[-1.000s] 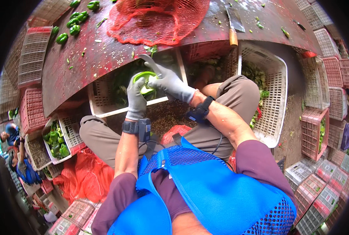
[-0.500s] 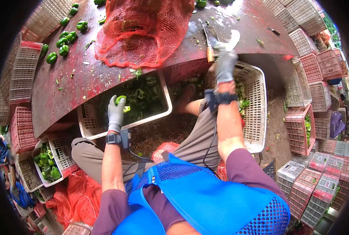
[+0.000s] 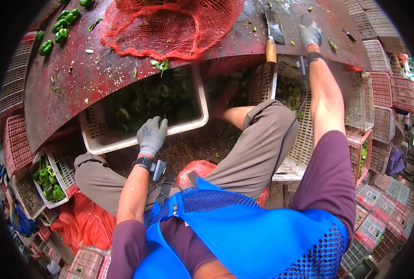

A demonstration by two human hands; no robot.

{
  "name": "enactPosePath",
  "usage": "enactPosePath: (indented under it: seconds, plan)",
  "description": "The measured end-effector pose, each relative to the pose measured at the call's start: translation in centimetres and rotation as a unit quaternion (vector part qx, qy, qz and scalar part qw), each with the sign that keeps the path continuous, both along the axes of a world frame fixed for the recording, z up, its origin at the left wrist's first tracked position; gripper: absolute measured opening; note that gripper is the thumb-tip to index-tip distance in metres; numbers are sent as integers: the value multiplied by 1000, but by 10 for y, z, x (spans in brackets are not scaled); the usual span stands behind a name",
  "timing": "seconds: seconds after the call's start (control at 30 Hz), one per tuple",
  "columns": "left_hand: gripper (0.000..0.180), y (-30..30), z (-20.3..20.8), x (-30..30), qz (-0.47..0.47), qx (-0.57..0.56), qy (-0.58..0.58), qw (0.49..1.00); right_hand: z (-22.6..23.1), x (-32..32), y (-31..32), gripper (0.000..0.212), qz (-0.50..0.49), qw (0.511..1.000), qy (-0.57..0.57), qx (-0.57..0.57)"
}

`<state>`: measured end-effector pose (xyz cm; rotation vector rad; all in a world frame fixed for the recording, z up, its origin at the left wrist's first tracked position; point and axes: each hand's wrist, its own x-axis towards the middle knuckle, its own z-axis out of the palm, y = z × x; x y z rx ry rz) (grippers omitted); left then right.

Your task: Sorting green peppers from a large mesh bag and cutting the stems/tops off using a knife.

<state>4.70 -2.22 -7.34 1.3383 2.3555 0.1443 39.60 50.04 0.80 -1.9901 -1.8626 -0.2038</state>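
My left hand (image 3: 152,136), in a grey glove, hangs over the near rim of a white crate (image 3: 196,124) below the table edge. Its fingers are apart, with nothing visible in them. Green pepper pieces (image 3: 158,100) lie in that crate, in shadow. My right hand (image 3: 310,34), also gloved, reaches out low over the table (image 3: 244,42), fingers stretched forward and slightly blurred; I see nothing in it. Left of it lies a broad-bladed knife (image 3: 273,32), its wooden handle sticking out past the table edge. Scraps and pale seeds are strewn over the tabletop.
A red mesh sack (image 3: 174,28) lies on the table, with several whole green peppers (image 3: 60,35) to its left. A small dark knife (image 3: 349,35) lies at the right. Another crate (image 3: 304,153) stands by my right knee. Stacked crates (image 3: 381,88) flank both sides.
The green pepper piece has left my left hand, which is now lower over the crate's rim. My right hand has moved right, away from the knife; the white thing beside it no longer shows.
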Motion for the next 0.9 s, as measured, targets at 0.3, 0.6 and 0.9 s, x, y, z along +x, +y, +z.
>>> enactPosePath:
  seconds: [0.3, 0.6, 0.9]
  plan:
    - [36, 12, 8, -9, 5, 23, 11, 1000, -34, -154, -233, 31, 565, 586, -263, -518]
    - [32, 10, -6, -7, -39, 61, 26, 997, -251, -111, -237, 34, 535, 702, -146, -446]
    - [33, 14, 7, -2, -28, 25, 28, 999, -244, -138, -228, 32, 548, 683, -138, -463]
